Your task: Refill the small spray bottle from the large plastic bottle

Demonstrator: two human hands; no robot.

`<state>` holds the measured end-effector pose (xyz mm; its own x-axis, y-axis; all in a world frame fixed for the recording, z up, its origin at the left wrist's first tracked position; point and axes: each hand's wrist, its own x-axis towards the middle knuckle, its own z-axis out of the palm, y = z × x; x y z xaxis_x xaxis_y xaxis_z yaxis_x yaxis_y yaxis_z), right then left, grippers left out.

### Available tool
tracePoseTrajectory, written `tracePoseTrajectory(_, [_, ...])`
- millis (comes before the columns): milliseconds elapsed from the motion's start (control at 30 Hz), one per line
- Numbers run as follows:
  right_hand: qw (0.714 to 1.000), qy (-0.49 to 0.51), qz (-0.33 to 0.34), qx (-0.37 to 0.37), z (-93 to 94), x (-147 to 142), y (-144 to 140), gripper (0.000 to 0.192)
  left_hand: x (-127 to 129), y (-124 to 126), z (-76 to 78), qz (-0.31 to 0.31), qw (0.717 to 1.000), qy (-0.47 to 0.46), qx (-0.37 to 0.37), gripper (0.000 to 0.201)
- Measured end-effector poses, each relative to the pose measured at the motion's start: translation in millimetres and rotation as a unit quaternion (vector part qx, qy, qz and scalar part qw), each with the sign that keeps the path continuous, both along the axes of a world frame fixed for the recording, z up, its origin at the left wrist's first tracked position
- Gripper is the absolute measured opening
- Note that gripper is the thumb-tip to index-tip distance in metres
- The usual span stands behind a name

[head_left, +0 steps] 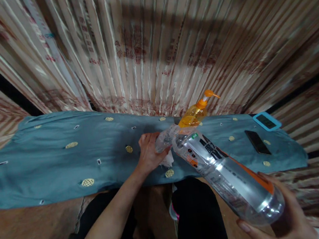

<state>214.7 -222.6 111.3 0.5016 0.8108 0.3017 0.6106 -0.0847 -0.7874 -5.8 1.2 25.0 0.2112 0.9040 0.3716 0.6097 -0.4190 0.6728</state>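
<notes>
My right hand grips the base of a large clear plastic bottle with an orange and black label, tilted with its neck pointing up and left. My left hand rests on the blue patterned cloth, holding a small clear container right at the bottle's mouth, with a white tissue under the fingers. An orange pump bottle stands just behind the two.
A black phone and a blue-framed device lie on the cloth at the right. Striped curtains hang behind. My dark-clad legs and a wooden floor are below.
</notes>
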Motion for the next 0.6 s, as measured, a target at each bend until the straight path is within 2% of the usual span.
tracePoseTrajectory(267, [1.0,-0.023,0.004,-0.007,0.3,5.7,-1.4,0.099,0.0,0.4,-2.0,0.002,1.0,-0.004,0.001,0.049])
tracePoseTrajectory(600, [1.0,-0.027,0.008,-0.001,5.2,-2.2,0.5,0.095,-0.5,0.2,-1.7,0.001,1.0,-0.003,0.0,0.047])
